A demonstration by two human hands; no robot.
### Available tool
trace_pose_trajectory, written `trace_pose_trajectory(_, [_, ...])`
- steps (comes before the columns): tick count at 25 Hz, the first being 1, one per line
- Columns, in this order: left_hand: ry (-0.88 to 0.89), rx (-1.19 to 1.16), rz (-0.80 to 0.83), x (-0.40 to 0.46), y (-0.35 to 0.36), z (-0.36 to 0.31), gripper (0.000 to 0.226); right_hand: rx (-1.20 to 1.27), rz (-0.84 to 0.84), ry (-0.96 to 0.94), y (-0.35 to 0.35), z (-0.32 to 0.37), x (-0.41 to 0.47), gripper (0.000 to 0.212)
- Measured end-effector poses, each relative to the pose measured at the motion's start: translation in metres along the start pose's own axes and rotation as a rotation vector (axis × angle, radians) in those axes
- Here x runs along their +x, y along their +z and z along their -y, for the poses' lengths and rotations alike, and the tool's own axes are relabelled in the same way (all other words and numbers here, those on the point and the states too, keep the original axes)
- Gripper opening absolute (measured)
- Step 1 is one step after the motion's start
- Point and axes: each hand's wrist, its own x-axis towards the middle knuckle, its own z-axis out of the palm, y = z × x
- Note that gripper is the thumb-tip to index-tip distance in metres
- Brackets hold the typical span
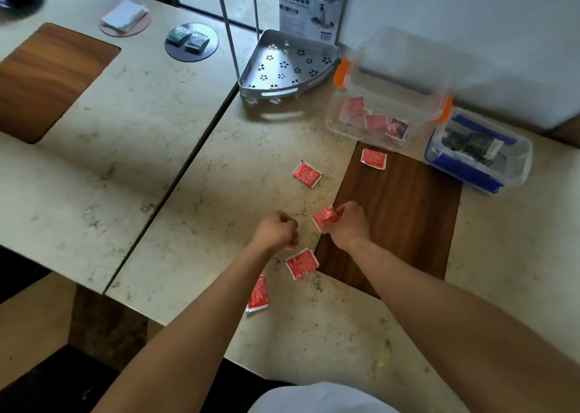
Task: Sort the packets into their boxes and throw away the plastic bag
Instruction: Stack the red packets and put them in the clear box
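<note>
The right hand (348, 224) has its grip on a red packet (326, 218) just above the worktop (219, 167). The left hand (276, 229) is curled, holding nothing I can see. More red packets (301, 263) lie nearby. The clear box (376, 114) with red packets sits far back.

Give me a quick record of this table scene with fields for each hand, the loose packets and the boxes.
right hand: right hand holds a red packet
left hand: left hand curled; whether it holds anything is unclear
loose red packets: four on the table, at
orange-latched box: open, red packets inside
blue-latched box: dark green packets inside
plastic bag: not seen
</note>
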Motion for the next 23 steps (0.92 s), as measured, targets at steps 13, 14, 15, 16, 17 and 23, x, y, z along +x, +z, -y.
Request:
trace_pose_trajectory(13, [-0.137,-0.797,0.122,-0.058,-0.007,0.032,0.032,0.6,0.091,-0.14,0.037,0.003,-0.085,0.015])
trace_pose_trajectory(14, [-0.177,-0.889,0.138,-0.065,-0.005,0.038,0.033,0.573,0.059,-0.196,0.041,0.0,-0.094,0.02])
trace_pose_trajectory(15, [-0.226,-1.001,0.154,-0.069,-0.002,0.043,0.035,0.535,0.043,-0.265,0.044,-0.003,-0.102,0.026])
trace_pose_trajectory(16, [-0.259,-1.116,0.182,-0.074,0.0,0.046,0.034,0.491,0.043,-0.335,0.048,-0.006,-0.109,0.033])
trace_pose_trajectory(17, [-0.255,-1.198,0.216,-0.078,0.0,0.048,0.029,0.446,0.058,-0.399,0.051,-0.01,-0.116,0.038])
trace_pose_trajectory(23, [-0.142,-1.115,0.112,-0.089,-0.003,0.068,0.029,0.626,0.178,-0.139,0.054,-0.021,-0.128,0.035])
